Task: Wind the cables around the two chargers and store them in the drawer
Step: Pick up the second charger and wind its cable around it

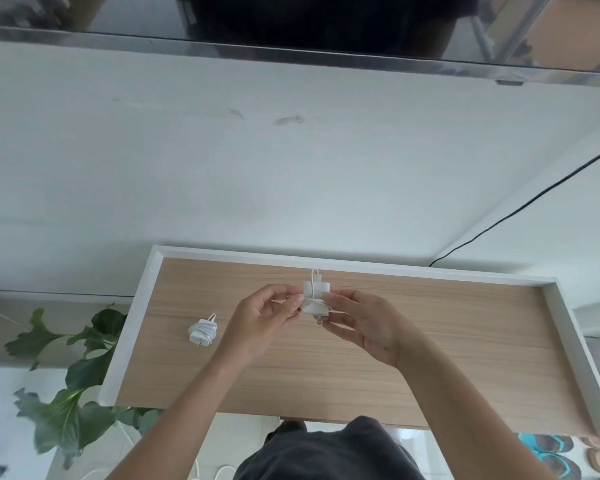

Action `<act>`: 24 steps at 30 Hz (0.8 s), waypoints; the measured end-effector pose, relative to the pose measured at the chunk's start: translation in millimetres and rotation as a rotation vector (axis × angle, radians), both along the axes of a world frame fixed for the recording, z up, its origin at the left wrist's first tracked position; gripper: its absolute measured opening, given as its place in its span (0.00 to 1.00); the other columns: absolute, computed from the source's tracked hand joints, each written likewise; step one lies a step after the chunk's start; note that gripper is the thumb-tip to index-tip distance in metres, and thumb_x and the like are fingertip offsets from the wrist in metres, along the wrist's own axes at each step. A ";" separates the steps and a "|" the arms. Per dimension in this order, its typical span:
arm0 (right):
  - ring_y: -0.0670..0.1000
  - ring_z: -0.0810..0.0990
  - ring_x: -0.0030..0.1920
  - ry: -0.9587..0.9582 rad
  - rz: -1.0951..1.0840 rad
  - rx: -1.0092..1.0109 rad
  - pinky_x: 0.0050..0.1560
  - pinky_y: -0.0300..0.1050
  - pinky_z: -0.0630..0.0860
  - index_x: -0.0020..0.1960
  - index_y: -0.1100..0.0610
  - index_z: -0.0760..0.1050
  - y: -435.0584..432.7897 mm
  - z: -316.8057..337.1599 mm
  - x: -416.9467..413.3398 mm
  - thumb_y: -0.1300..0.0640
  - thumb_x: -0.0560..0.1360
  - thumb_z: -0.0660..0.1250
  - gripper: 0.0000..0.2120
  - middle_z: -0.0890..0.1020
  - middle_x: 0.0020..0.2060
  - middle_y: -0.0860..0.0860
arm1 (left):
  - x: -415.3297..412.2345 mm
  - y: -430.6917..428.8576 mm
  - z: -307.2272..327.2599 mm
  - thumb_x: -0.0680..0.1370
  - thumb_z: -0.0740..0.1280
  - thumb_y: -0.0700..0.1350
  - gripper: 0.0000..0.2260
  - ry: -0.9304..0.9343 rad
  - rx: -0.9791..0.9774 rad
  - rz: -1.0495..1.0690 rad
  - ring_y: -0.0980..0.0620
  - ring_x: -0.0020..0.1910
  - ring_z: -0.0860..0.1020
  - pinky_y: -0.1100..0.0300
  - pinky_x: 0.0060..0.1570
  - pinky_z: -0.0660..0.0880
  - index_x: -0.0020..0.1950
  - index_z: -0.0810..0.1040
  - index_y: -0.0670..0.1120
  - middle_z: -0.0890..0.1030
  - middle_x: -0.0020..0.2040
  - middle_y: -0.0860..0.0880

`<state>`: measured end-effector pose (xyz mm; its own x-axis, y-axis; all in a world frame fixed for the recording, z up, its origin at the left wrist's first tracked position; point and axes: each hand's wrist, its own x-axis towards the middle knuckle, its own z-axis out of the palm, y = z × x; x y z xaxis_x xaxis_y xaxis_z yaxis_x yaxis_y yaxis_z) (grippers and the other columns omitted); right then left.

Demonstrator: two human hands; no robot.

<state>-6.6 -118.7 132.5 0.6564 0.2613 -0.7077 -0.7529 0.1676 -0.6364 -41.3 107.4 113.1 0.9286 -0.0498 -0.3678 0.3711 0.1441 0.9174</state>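
A white charger [311,295] with its cable partly wound round its middle is held above the open drawer [395,358]. My left hand [264,318] pinches the cable at the charger's left side. My right hand [359,322] pinches the charger from the right, its prongs pointing down toward me. A short loop of cable sticks up from the charger's far end. A second white charger [202,331] lies on the drawer's wooden bottom at the left, with its cable wound round it.
The drawer has white walls [565,327] and stands pulled out from a white cabinet top [291,168]. A black cable [520,209] runs across that top at the right. A leafy plant [73,368] stands left of the drawer. Sandals [551,455] lie on the floor at right.
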 end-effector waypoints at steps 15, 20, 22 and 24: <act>0.56 0.88 0.53 -0.080 0.484 -0.554 0.62 0.57 0.84 0.61 0.44 0.86 81.9 -134.1 -15.6 0.52 0.78 0.73 0.13 0.89 0.52 0.48 | -28.6 29.5 -133.7 0.81 0.68 0.33 0.20 0.223 0.561 -0.084 0.59 0.58 0.84 0.67 0.53 0.77 0.67 0.83 0.54 0.85 0.62 0.57; 0.52 0.83 0.56 -0.138 0.612 -0.616 0.60 0.49 0.78 0.58 0.41 0.83 110.1 -146.9 -4.1 0.59 0.80 0.71 0.14 0.86 0.57 0.47 | -20.7 48.5 -165.4 0.79 0.63 0.32 0.25 0.308 0.543 -0.047 0.52 0.64 0.83 0.57 0.61 0.78 0.72 0.81 0.52 0.84 0.64 0.53; 0.51 0.80 0.60 -0.154 0.638 -0.615 0.60 0.46 0.75 0.71 0.49 0.81 118.5 -152.3 -1.4 0.59 0.81 0.72 0.19 0.84 0.64 0.49 | -18.5 53.5 -174.9 0.78 0.62 0.32 0.26 0.320 0.547 -0.057 0.52 0.65 0.82 0.55 0.63 0.78 0.73 0.80 0.51 0.83 0.65 0.52; 0.50 0.78 0.59 -0.157 0.652 -0.617 0.57 0.44 0.71 0.73 0.54 0.80 123.8 -160.8 -0.6 0.60 0.82 0.72 0.19 0.83 0.65 0.51 | -15.4 57.0 -184.0 0.77 0.61 0.31 0.28 0.320 0.550 -0.067 0.50 0.66 0.81 0.51 0.65 0.79 0.74 0.80 0.52 0.83 0.66 0.51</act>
